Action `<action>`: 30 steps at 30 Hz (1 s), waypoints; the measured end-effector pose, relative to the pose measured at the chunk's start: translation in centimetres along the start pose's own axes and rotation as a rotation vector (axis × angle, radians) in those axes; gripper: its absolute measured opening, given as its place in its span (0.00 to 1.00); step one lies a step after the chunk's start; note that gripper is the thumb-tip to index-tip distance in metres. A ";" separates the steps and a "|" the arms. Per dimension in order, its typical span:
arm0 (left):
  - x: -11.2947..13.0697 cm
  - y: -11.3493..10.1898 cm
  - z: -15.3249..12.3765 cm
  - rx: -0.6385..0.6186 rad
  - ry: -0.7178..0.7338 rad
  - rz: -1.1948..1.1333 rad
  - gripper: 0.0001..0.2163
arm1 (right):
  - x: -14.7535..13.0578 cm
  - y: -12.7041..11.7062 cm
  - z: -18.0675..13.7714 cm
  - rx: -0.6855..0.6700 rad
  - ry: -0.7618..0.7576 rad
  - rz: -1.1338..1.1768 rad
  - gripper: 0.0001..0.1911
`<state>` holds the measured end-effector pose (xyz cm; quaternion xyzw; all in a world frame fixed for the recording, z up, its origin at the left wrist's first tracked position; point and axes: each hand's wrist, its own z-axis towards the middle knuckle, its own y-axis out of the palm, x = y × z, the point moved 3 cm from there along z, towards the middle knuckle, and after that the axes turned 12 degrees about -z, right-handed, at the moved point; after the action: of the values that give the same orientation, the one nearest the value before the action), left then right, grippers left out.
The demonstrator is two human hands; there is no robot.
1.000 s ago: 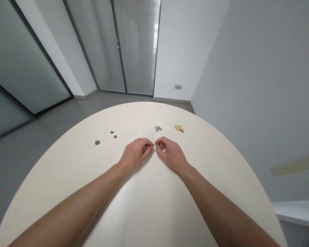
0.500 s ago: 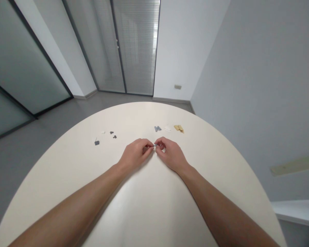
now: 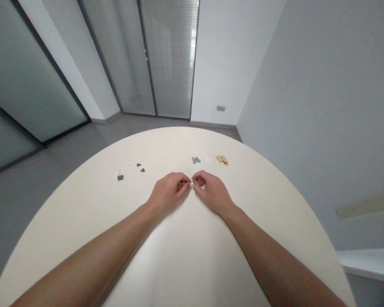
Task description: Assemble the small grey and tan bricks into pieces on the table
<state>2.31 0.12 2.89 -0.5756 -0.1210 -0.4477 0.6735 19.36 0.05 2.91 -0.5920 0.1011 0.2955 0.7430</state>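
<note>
My left hand (image 3: 167,190) and my right hand (image 3: 213,192) meet near the middle of a round cream table (image 3: 179,145). Their fingertips pinch a tiny grey-and-white plastic piece (image 3: 192,181), too small to identify. Beyond my hands lie small building bricks: grey pieces (image 3: 196,160), a white piece (image 3: 208,160) and tan pieces (image 3: 222,159). Further left are a dark grey brick (image 3: 120,178), a tiny white piece (image 3: 128,164) and dark pieces (image 3: 140,166). Neither hand touches these.
The table's curved far edge (image 3: 179,127) lies beyond the bricks, with a grey floor (image 3: 83,136) around it. Frosted glass panels (image 3: 28,72) stand at the left, a door with blinds (image 3: 169,59) ahead, and a pale wall (image 3: 307,85) at the right.
My hands stay together at nearly the same spot, still pinching the tiny piece. The view has shifted only slightly.
</note>
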 end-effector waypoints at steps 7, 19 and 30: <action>0.0 -0.1 0.1 0.021 -0.025 0.014 0.06 | -0.1 -0.1 -0.1 -0.002 0.003 0.006 0.06; -0.1 -0.1 0.0 0.044 -0.024 0.017 0.06 | -0.1 -0.1 -0.1 0.000 -0.003 0.010 0.07; -0.1 -0.2 0.1 0.045 -0.034 0.023 0.05 | -0.1 -0.1 -0.1 -0.005 -0.006 -0.002 0.07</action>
<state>2.17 0.24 2.99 -0.5691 -0.1361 -0.4274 0.6891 19.32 -0.12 2.99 -0.5929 0.0975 0.2965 0.7423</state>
